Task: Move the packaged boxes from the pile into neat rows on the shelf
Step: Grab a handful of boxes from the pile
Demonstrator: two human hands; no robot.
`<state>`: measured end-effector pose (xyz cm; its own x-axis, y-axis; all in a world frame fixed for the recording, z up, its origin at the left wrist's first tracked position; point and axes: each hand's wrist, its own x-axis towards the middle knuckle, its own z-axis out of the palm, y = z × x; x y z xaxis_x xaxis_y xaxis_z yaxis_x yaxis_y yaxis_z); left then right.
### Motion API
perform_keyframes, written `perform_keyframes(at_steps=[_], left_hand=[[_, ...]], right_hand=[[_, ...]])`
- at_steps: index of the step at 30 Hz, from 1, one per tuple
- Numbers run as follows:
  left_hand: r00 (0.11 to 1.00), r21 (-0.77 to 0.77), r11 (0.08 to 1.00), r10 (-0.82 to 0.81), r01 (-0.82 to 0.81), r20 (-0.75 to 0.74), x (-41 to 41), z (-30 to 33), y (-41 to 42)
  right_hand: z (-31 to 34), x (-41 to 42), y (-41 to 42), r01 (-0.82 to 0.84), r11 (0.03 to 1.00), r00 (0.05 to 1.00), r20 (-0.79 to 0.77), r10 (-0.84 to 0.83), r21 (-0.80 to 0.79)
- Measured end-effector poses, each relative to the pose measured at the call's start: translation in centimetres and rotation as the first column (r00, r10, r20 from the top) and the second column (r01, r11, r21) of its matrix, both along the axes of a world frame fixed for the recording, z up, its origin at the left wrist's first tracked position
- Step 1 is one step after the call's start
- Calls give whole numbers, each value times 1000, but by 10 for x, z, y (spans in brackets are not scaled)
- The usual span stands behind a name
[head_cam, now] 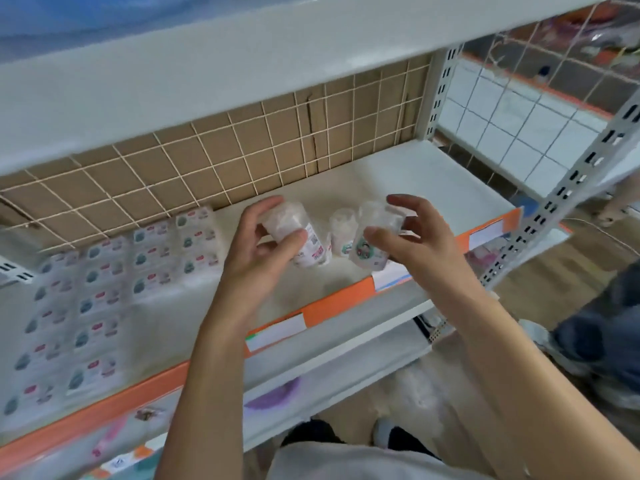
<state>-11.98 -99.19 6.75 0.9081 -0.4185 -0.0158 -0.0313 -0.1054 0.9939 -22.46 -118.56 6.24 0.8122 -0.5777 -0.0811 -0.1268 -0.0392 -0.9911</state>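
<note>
Partly done: rows of packaged boxes (pixel 104 292) laid left on shelf (pixel 433 174). Left hand (pixel 263 251) gripping clear box (pixel 294 233), right hand (pixel 408 244) gripping another (pixel 372 237); third (pixel 341 233) between, unplaced.

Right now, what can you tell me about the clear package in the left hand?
The clear package looks like a see-through plastic tube-shaped pack with a white printed label bearing red marks on its lower part. The left hand grips it, thumb across the front and fingers behind, holding it tilted above the shelf. Its contents look pale; blur hides detail.
</note>
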Motion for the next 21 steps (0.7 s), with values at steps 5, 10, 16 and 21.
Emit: perform_keyframes(at_steps=[5,10,16,21], left_hand=[[991,35,994,102,-106,83,17,12,-11],[988,140,985,78,-97,131,59,13,-28],[994,252,966,35,-61,104,109,-4,-48],[995,373,927,-66,33,76,133,-22,-59]], right_hand=[[10,32,-24,-108,992,994,9,109,-71],[19,69,-38,-132,986,991,22,135,-106],[15,114,-54,-170,968,985,-33,167,-182],[-1,143,-66,-222,938,970,-159,185,-265]])
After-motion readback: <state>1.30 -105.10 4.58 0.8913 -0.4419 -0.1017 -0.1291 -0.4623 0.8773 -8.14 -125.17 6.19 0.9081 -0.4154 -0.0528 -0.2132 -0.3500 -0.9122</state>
